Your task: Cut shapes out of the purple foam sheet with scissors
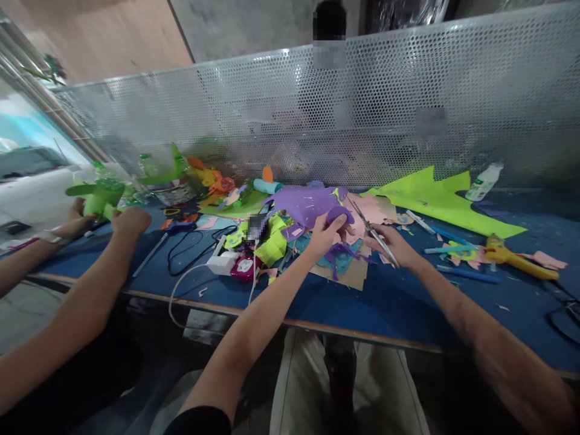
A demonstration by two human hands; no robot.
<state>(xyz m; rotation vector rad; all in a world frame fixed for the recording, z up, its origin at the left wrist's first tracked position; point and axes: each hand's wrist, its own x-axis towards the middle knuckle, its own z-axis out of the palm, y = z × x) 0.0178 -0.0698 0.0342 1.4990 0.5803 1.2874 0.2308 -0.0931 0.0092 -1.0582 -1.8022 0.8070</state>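
Near the middle of the table, my left hand [327,232] pinches a small purple piece [339,216] with a rounded edge. My right hand [393,243] is closed around a pair of metal scissors [380,241], whose tips point up and left, close to the purple piece. Behind my left hand lies a larger purple sheet [299,204]. Pink sheet scraps [374,207] lie behind the scissors, and a piece of brown cardboard [351,275] with blue and purple scraps is below my hands.
At the left, another person's hands hold a green shape [97,196]. A yellow glue gun [521,258], a blue pen [469,275], a lime sheet [421,190] and a white bottle [486,181] lie right. A white adapter [222,264] and cables are left of my arm; a perforated metal panel [254,103] stands behind.
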